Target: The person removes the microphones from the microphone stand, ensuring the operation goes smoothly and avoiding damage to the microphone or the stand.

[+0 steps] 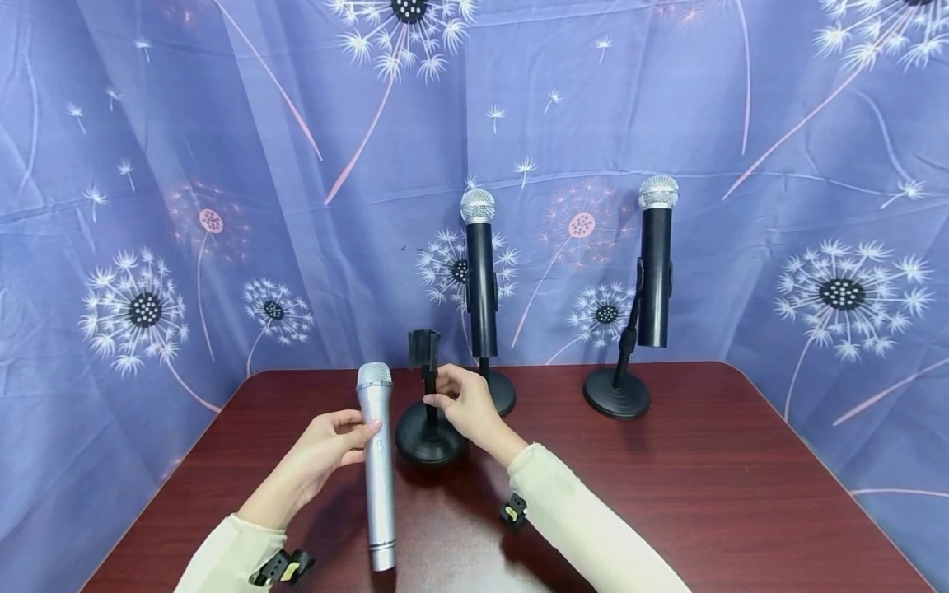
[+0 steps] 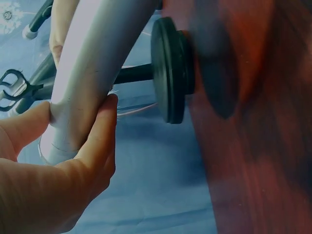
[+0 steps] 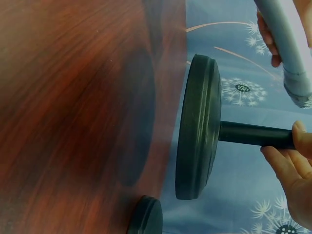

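My left hand (image 1: 324, 455) pinches a silver microphone (image 1: 381, 478) between thumb and fingers, its mesh head up, above the table. My right hand (image 1: 470, 405) pinches the stem of a black microphone stand (image 1: 430, 441) just beside it. An unfilled clip (image 1: 424, 348) tops that stand. In the right wrist view the stand's round base (image 3: 199, 126) hangs off the table, its shadow apart from it. The left wrist view shows the thumb and fingers (image 2: 100, 141) around the microphone's body (image 2: 92, 73), with the stand behind it.
Behind my right hand, a black microphone (image 1: 482, 288) sits in a second stand. Another black microphone (image 1: 656, 272) is clipped in a stand (image 1: 617, 394) farther right. A blue dandelion-print cloth (image 1: 356, 272) hangs behind the dark red table (image 1: 712, 494).
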### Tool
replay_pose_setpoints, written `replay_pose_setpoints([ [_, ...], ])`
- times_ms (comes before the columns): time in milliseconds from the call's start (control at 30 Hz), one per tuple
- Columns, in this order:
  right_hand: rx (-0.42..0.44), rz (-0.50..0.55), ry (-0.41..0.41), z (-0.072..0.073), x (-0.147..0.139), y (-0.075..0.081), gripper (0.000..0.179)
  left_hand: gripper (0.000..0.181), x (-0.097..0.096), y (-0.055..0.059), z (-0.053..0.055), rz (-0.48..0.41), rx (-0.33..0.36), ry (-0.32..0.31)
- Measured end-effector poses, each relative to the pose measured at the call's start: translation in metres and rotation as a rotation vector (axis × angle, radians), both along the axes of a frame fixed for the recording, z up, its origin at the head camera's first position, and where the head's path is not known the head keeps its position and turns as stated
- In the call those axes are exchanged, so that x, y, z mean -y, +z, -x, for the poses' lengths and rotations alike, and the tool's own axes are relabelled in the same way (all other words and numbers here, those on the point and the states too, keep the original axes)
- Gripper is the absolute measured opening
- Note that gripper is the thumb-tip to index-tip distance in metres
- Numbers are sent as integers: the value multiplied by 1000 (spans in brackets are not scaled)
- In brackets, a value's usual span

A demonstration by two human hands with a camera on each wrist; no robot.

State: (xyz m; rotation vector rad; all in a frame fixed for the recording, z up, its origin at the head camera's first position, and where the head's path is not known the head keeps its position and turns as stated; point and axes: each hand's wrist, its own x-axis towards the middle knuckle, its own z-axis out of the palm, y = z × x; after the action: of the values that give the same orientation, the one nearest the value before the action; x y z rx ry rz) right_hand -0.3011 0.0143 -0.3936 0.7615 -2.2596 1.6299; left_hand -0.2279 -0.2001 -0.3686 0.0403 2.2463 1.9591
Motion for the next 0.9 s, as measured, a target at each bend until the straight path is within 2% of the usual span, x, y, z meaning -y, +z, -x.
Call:
replay_pose_setpoints([
  [267,-19,25,-15,7,6,-1,15,45,-1,-10,-2,12,24,-12],
  [567,-23,35,-33,15,17,-2,15,48,-2,-19,-7,117,23,-52],
  [900,-54,51,-50,24,26,-4,14,46,-2,-28,-9,144,27,-92],
])
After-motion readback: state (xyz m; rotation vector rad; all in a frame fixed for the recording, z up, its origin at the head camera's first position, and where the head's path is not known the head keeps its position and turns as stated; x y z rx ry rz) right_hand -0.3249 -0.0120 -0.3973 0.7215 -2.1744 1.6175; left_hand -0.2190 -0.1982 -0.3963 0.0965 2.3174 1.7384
